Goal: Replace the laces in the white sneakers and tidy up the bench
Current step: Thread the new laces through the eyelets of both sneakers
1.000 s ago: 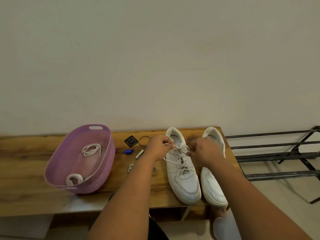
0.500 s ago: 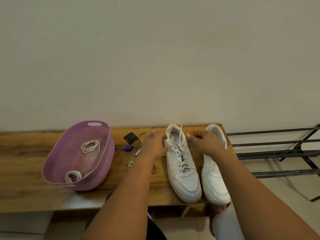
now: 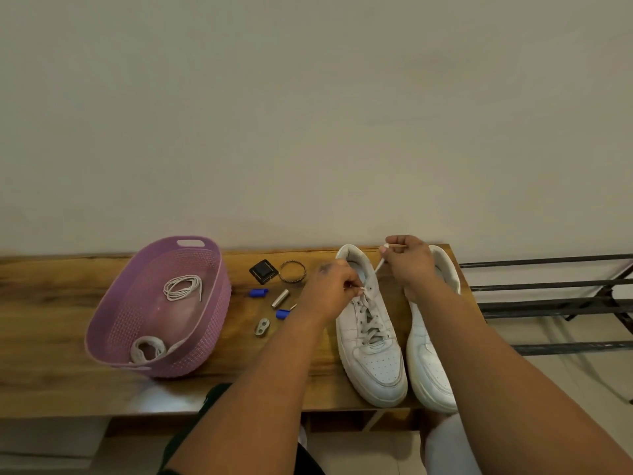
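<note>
Head view. Landmark: the left sneaker (image 3: pixel 371 332), standing on the wooden bench (image 3: pixel 51 303), toe toward the camera, heel toward the wall.

Right sneaker (image 3: pixel 430 351): just beside the landmark on its right, parallel, same heading; no lace visible on the part not covered by the forearm.

Left hand (image 3: pixel 330 291): over the upper eyelets of the landmark, on its left side. Fingers curled, tips pinching the white lace (image 3: pixel 371 305) at the top of the lacing.

Right hand (image 3: pixel 409 260): above the heel opening of the landmark, toward its right. Thumb and forefinger pinch the free end of the lace; the strand runs taut and slanted from that pinch down to the eyelets. Remaining fingers curled.

Left of the landmark, on the bench: a silver cylinder (image 3: pixel 280 298), two blue caps (image 3: pixel 258 292) (image 3: pixel 283 314), a small metal link (image 3: pixel 262 327), a black square piece (image 3: pixel 262 271) and a twisted ring (image 3: pixel 292 271).

Further left: a purple basket (image 3: pixel 113 323), well apart from the landmark. Inside it, a coiled thin lace (image 3: pixel 181 287) toward the wall and a bundled flat lace (image 3: pixel 148 348) at the near end.

Right of both sneakers, beyond the bench end: a black metal rack (image 3: pixel 548 306).
</note>
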